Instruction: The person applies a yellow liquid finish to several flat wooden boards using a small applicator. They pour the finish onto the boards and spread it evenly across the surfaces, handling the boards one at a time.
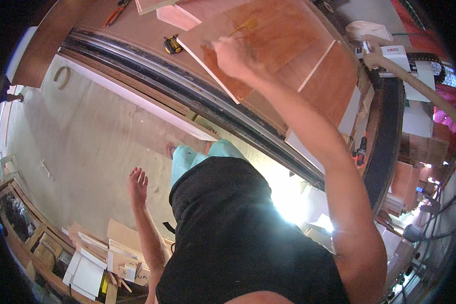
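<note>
Reaching over board (pixel 289 35) near left edge: right hand (pixel 234 57), blurred, can't tell grip. Left hand (pixel 138 185) loosely spread over floor (pixel 99 137). Tape measure (pixel 172 44) beside edge.

A reddish-brown wood board (pixel 283 53) lies flat at about 12 to 1 o'clock, its face partly coated in a darker, wet-looking film.

The flat-faced panel sits at a slant, one corner pointing to 9 o'clock and another to 6, with a pale, straight edge between them facing 8 o'clock. A glossy amber patch of liquid (pixel 248 24) shows toward the board's 12 o'clock side; darker brown streaks spread around it, while the corner at 9 o'clock looks lighter. The right hand (pixel 233 55) is over the board, its fingertips blurred.
</note>
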`<action>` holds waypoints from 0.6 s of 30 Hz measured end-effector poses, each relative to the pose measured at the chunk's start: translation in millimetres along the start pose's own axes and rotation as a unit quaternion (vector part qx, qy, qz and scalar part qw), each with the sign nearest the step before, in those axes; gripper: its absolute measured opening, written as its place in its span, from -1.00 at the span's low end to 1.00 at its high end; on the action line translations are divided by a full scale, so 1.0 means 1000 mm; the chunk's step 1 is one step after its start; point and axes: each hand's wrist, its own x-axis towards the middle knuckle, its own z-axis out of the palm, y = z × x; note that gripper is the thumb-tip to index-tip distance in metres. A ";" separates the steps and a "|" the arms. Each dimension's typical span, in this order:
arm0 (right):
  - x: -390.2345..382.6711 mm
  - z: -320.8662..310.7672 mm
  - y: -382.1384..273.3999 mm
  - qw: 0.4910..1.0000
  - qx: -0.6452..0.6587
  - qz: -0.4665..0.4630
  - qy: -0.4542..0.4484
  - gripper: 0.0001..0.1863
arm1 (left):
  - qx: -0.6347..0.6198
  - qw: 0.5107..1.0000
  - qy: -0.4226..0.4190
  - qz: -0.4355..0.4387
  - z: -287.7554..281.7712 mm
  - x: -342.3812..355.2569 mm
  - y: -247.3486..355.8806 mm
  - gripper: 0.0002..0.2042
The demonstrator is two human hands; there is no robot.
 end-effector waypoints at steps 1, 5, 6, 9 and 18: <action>-0.004 0.009 -0.009 1.000 -0.025 0.000 -0.002 -0.78 | 0.004 1.000 -0.020 0.004 0.000 0.006 0.003 -0.48; -0.063 -0.025 -0.091 0.993 0.089 -0.063 -0.050 -0.80 | 0.007 0.999 -0.028 0.017 -0.030 0.005 0.019 -0.47; -0.075 -0.052 -0.098 0.991 0.108 -0.023 -0.080 -0.79 | -0.003 1.000 -0.008 0.008 -0.041 0.006 0.019 -0.47; -0.093 -0.091 -0.063 0.981 0.073 0.108 -0.142 -0.73 | -0.092 0.995 0.010 -0.032 -0.108 0.024 -0.018 -0.48; -0.117 -0.026 -0.020 0.979 -0.016 0.181 -0.093 -0.76 | 0.021 0.989 0.067 -0.127 -0.144 0.028 -0.040 -0.51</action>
